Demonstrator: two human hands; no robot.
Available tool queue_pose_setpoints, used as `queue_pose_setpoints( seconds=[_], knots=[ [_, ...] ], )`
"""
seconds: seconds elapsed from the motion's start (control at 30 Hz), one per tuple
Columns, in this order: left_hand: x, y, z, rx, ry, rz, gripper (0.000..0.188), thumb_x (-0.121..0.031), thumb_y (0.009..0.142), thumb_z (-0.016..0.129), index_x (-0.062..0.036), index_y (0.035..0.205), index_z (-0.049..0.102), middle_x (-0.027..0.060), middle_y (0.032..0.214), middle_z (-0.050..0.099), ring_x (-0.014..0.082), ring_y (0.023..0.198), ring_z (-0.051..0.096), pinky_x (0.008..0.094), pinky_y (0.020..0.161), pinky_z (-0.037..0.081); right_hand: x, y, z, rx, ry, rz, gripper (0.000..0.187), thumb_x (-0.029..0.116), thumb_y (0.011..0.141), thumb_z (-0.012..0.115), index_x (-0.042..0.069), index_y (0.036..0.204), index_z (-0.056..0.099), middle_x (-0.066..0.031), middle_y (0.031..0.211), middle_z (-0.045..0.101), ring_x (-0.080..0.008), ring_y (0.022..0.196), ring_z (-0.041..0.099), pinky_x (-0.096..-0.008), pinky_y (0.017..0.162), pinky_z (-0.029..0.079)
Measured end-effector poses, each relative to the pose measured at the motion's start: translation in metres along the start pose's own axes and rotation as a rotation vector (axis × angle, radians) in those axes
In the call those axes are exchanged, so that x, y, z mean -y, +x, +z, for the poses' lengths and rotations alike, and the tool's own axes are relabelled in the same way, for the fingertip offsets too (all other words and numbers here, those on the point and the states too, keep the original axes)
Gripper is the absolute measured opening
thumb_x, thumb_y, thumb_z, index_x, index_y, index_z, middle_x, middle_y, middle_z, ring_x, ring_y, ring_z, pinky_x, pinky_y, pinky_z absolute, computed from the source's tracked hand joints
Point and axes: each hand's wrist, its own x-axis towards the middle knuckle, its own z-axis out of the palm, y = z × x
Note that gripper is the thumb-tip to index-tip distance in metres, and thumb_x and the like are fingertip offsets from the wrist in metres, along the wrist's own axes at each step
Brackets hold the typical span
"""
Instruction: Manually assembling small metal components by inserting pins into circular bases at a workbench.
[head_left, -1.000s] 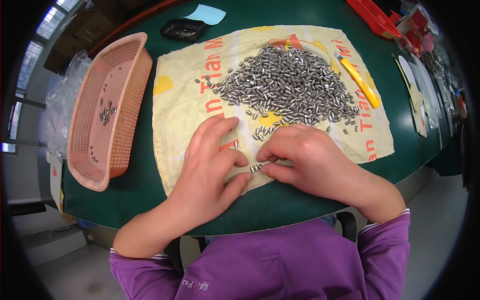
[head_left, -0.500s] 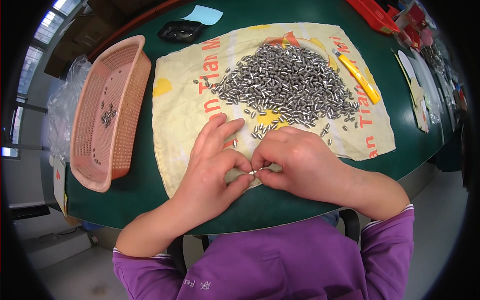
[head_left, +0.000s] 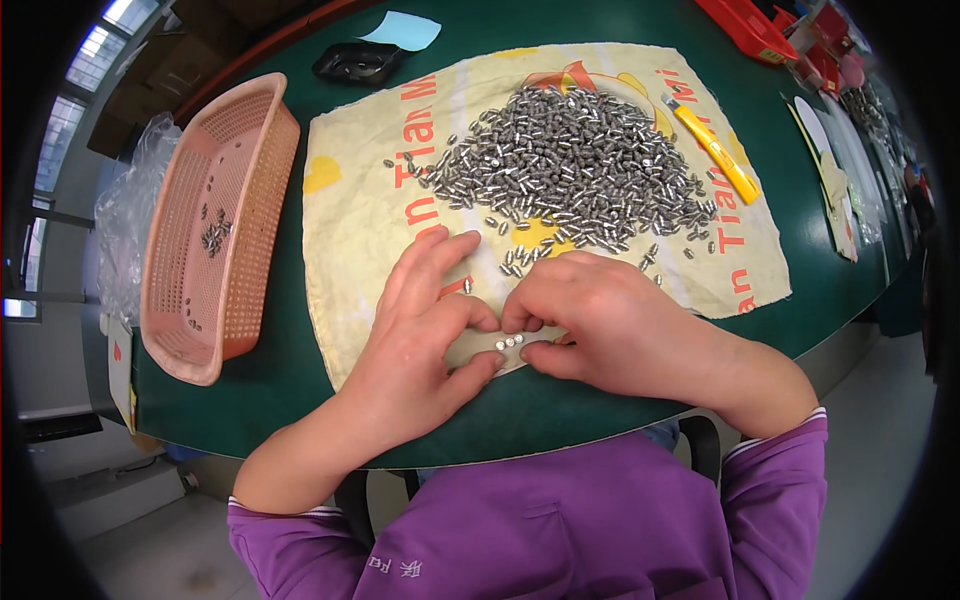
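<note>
by the near edge of the green table (head_left: 470, 430) we have both hands low over the cream cloth (head_left: 350, 255), just inside its near edge. our left hand (head_left: 420, 335) is spread, thumb and forefinger parted and pinching nothing; our right hand (head_left: 590, 320) is curled, its thumb and forefinger likewise apart. between them stand three small metal pieces (head_left: 510, 342) in a short row, bright round ends up; whether any fingertip touches them, we cannot tell. we take the step in hand to be lining up these few pieces, and the next move seems to call for a light, level pinch from both sides so none topples. a lone metal piece (head_left: 468, 286) lies by our left forefinger, and past the cloth's left edge sits a pink basket (head_left: 257, 240) with a few pieces inside. beyond our right knuckles a small cluster (head_left: 520, 260) strays from the big pile (head_left: 580, 165), which fills the cloth toward its far edge. a yellow cutter (head_left: 715, 150) lies along the cloth's right edge. past its far left corner we see a black tray (head_left: 358, 62) and a blue sheet (head_left: 404, 31).
</note>
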Motion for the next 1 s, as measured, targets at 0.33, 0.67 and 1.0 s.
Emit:
queue_pose_setpoints(
  seconds=[0.33,0.67,1.0],
  knots=[
    [-0.008,0.004,0.003,0.021,0.098,0.283,0.041,0.001,0.077,0.077,-0.0034,0.118,0.071,0.0087,0.109,0.068,0.0276,0.091,0.064,0.0389,0.080,0.053,-0.011,0.015,-0.011,-0.209,0.283,0.212,0.016,0.004,0.085,0.066,0.004,0.101,0.070,-0.0088,0.088,0.068,-0.0209,0.078,0.068,-0.0339,0.072,0.056],
    [-0.005,0.003,0.003,0.032,0.169,0.305,0.022,0.001,0.083,0.074,-0.0013,0.106,0.071,0.0088,0.105,0.067,0.0238,0.089,0.065,0.0360,0.076,0.054,-0.011,0.014,-0.007,-0.229,0.144,0.116,0.016,0.000,0.089,0.068,0.002,0.104,0.070,-0.0054,0.096,0.066,-0.0120,0.083,0.065,-0.0268,0.075,0.055],
    [0.013,0.006,-0.013,-0.083,-1.470,-0.310,0.015,-0.014,0.103,0.064,-0.0048,0.114,0.063,0.0074,0.108,0.064,0.0129,0.091,0.059,0.0270,0.081,0.050,-0.011,0.012,-0.006,-0.269,0.158,0.078,0.014,0.006,0.087,0.067,0.005,0.101,0.069,-0.0089,0.095,0.068,-0.0219,0.083,0.069,-0.0353,0.076,0.057]
  ],
)
